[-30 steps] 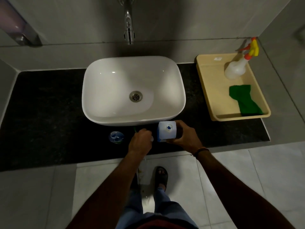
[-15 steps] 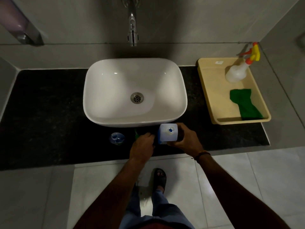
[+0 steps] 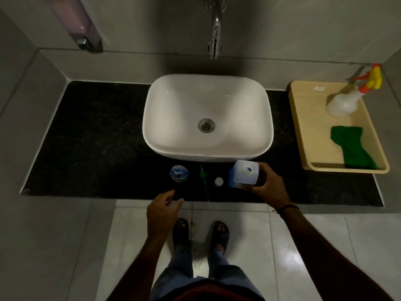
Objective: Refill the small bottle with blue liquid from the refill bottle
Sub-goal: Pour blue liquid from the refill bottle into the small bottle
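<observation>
head view: right hand [image 3: 269,187] curls round the side of the refill bottle [image 3: 244,174], a squarish translucent plastic container with blue liquid, upright with its mouth open, on the black speckled surface [image 3: 97,137] just in front of the white sink [image 3: 207,118]; left hand [image 3: 162,210] hovers at the surface's front edge, fingers loosely bent, holding nothing; one small bottle [image 3: 178,174], round and clear with some blue inside, stands open, well left of the refill bottle; between them lie one green pump stem [image 3: 202,173] and one round white cap [image 3: 219,181]; one beige tray [image 3: 314,131] at the right carries one spray bottle [image 3: 342,105] and one green cloth [image 3: 351,148]
</observation>
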Action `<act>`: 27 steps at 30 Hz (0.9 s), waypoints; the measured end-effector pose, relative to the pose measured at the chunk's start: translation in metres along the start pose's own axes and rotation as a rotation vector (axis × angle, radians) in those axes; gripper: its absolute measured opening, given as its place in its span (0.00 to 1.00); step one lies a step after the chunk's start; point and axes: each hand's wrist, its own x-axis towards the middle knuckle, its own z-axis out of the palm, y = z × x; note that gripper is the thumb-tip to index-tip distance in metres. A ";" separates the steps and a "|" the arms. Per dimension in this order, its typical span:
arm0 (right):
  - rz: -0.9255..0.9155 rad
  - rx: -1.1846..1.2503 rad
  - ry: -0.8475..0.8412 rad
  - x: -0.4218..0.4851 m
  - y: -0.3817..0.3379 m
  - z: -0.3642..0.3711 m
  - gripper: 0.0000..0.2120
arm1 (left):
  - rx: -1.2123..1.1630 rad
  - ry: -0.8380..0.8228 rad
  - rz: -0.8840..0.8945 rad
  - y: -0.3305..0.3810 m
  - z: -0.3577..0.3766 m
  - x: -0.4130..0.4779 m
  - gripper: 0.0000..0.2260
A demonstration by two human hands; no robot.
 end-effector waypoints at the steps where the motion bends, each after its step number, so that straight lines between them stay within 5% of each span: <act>1: -0.002 0.000 0.004 0.000 0.000 0.000 0.35 | -0.006 0.018 -0.008 -0.004 -0.007 0.007 0.22; 9: -0.025 -0.011 0.005 -0.003 -0.009 0.002 0.35 | -0.131 -0.169 0.052 -0.001 -0.023 0.073 0.38; 14: -0.013 -0.019 0.001 0.000 -0.011 0.001 0.35 | -0.189 -0.314 0.084 0.008 -0.017 0.090 0.30; 27: -0.164 0.018 0.153 -0.023 -0.037 0.004 0.32 | -0.189 -0.358 0.237 0.023 -0.026 0.080 0.21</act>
